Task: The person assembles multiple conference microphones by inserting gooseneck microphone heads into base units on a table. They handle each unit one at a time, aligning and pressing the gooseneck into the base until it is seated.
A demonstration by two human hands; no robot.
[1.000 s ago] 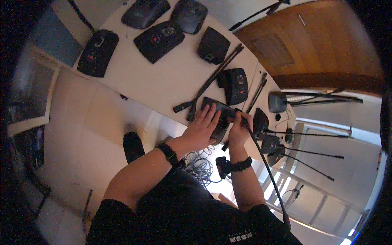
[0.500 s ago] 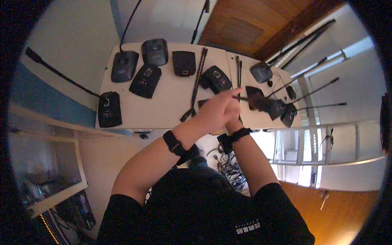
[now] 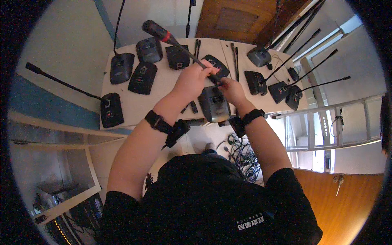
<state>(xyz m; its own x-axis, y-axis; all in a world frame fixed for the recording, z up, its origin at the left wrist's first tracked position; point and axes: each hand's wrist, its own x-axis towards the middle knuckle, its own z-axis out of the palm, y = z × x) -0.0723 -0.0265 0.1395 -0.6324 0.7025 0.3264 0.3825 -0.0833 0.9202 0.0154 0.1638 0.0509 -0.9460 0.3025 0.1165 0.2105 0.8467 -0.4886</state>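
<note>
A black gooseneck microphone (image 3: 165,36) with a red ring below its head slants up and to the left over the table. My left hand (image 3: 194,79) is closed round its lower stem. At the stem's bottom end, my right hand (image 3: 232,92) pinches where it meets the table unit. Just below my fingers is a dark microphone base (image 3: 214,105) at the table's front edge; whether the stem is seated in it, I cannot tell. Behind my hands lies another black base (image 3: 215,63), partly hidden by them.
Several stemless bases, such as a black one (image 3: 143,77), lie on the pale table (image 3: 163,106). Bases with stems stand at both ends, including a left one (image 3: 111,109). Loose stems (image 3: 235,61) lie near the table's middle. Tangled cables (image 3: 245,157) heap on the floor.
My hands, earlier close together and overlapping, are now apart along the microphone stem. The red-ringed microphone now shows raised to the upper left, and the base below my hands is more visible.
</note>
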